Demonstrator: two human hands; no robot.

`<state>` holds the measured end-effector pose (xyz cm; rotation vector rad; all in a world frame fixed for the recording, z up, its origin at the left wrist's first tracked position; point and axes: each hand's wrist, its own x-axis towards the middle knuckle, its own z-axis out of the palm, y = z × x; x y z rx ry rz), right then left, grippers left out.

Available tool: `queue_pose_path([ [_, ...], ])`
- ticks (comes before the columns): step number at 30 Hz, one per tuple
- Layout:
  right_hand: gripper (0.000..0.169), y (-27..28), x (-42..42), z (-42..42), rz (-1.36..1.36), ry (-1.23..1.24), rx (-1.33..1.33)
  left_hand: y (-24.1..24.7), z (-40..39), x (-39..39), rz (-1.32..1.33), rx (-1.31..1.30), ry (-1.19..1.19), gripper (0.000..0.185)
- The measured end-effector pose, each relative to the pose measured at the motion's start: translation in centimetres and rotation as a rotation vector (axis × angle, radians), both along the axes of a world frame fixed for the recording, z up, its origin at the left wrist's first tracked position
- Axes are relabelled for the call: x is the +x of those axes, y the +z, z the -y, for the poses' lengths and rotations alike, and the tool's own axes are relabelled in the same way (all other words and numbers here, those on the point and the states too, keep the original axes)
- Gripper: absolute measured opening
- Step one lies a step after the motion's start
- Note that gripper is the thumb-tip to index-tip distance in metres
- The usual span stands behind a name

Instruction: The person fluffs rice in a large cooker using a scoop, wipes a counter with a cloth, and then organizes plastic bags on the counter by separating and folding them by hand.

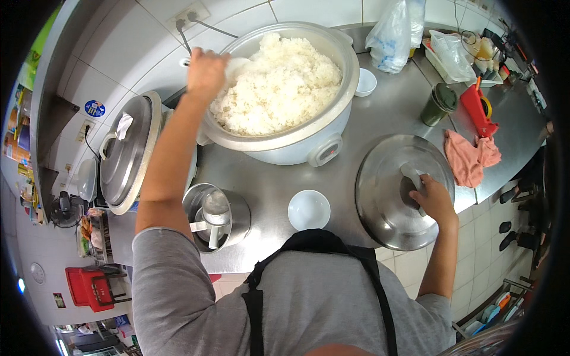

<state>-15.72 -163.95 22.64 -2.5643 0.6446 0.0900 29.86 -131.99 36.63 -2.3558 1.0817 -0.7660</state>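
My left hand [205, 73] grips a white rice paddle [237, 66] at the left rim of a large electric rice cooker [289, 149]. The paddle's blade meets the heap of cooked white rice [280, 89] that fills the cooker. On the right, my right hand [433, 200] is closed around the handle of a round metal lid [383, 178]; whether the lid rests on the steel counter [267, 178] or is slightly raised, I cannot tell. A white bowl [309, 210] sits in front of me, between the lid and a metal pot [240, 218] with white-handled utensils inside.
A second, lidded cooker [133, 151] stands at the left. Past the lid are a pink cloth [465, 158], a red tape dispenser [476, 109] and a dark green cup [438, 104]. Plastic bags [392, 40] and a small white bowl [366, 82] lie behind.
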Motion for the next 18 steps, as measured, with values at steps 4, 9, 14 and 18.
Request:
queue_pose_path([
  [4, 0.036, -3.2, -0.1, -0.1, 0.186, -0.084, -0.050, 2.8, -1.6, -1.1, -0.023, -0.077, -0.183, 0.006],
  [9, 0.032, -3.2, -1.0, -1.4, 0.287, -0.252, 0.062, 6.1, -3.4, -2.0, 0.314, -0.354, -0.256, 0.006],
  [14, 0.035, 1.9, -2.5, -2.2, 0.493, -0.313, 0.070, 4.5, -7.6, -3.4, -0.190, -0.835, 0.038, 0.016],
  [18, 0.029, 10.6, 0.6, -4.4, 0.688, -0.185, 0.133, 3.8, -16.5, -6.0, -0.580, -1.130, 0.126, 0.025],
])
